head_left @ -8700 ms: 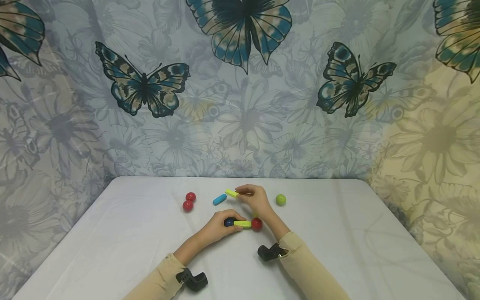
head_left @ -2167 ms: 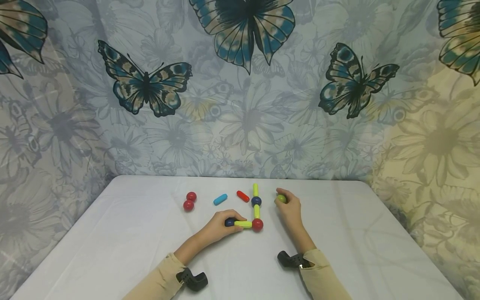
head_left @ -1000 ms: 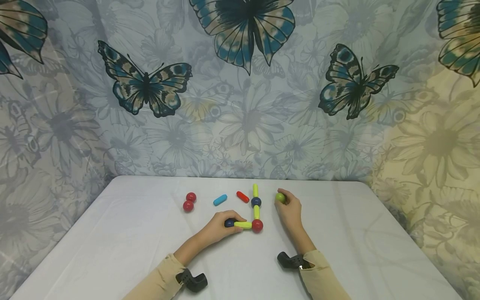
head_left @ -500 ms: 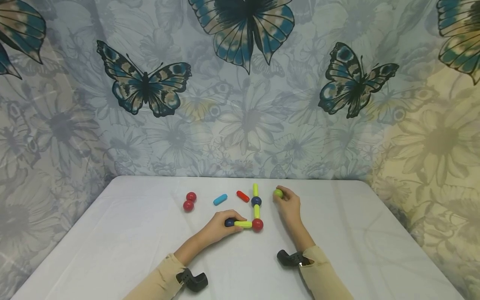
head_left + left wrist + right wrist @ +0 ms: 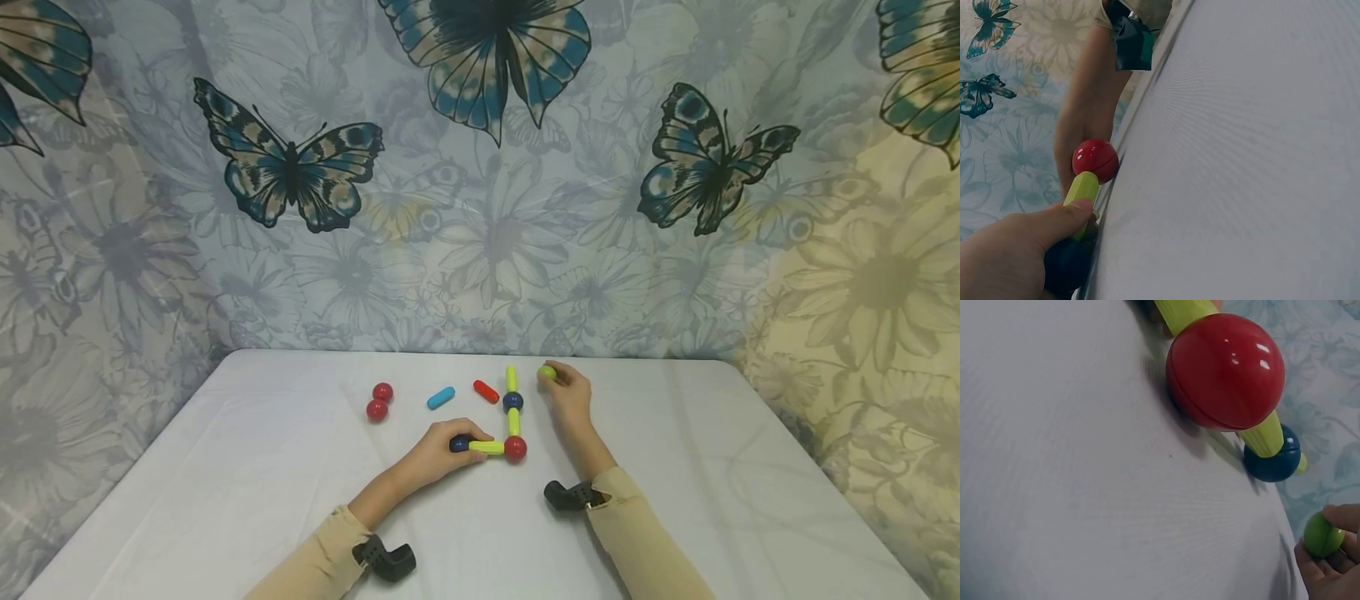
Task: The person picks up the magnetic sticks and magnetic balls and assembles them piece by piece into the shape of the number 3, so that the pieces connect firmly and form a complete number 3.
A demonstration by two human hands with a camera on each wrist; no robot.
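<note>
My left hand [image 5: 438,448] grips the near yellow-green rod [image 5: 487,448] of an L-shaped chain, its fingers around the dark blue ball [image 5: 458,444] at that rod's end. A red ball [image 5: 515,448] forms the corner. From it a second yellow-green rod [image 5: 513,422] runs away to another dark blue ball [image 5: 513,402], and a third yellow-green rod [image 5: 512,378] extends beyond. Right of that far rod, my right hand [image 5: 568,396] pinches a green ball [image 5: 1324,534] between thumb and fingers. In the left wrist view, the red ball [image 5: 1095,161] overlaps the right arm.
Loose on the white table [image 5: 300,483] lie a red rod [image 5: 486,392] and a blue rod [image 5: 441,398], left of the chain's far arm. Two red balls [image 5: 377,410] sit together farther left. Behind the table's back edge hangs a butterfly-patterned cloth [image 5: 495,250].
A yellow-green rod has joined the chain's far end since the earliest frame. My right hand has since taken the green ball and moved it away and left. My left hand has stayed put.
</note>
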